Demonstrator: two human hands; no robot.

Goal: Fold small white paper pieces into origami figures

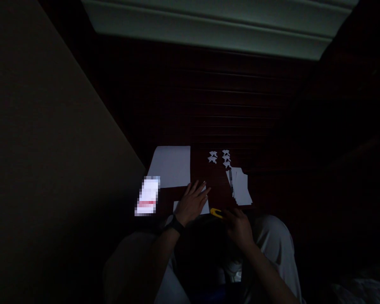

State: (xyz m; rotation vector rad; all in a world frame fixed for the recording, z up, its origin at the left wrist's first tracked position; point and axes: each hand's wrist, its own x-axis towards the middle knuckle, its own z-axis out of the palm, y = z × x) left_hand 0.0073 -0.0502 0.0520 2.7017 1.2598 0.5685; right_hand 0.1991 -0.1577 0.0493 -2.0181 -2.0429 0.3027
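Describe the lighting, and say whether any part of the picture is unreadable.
Head view: underexposed, with the right hand dim; head view: the large white sheet stands out plainly; head view: the glowing patch near it is pixelated, its content unreadable.

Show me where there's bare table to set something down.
The biggest gap lies beyond the left hand, between the large sheet and the paper cutouts. A narrower strip runs between that hand and the pixelated rectangle, just below the sheet. Crowded: the right side, with cutouts, pen and stacked papers.
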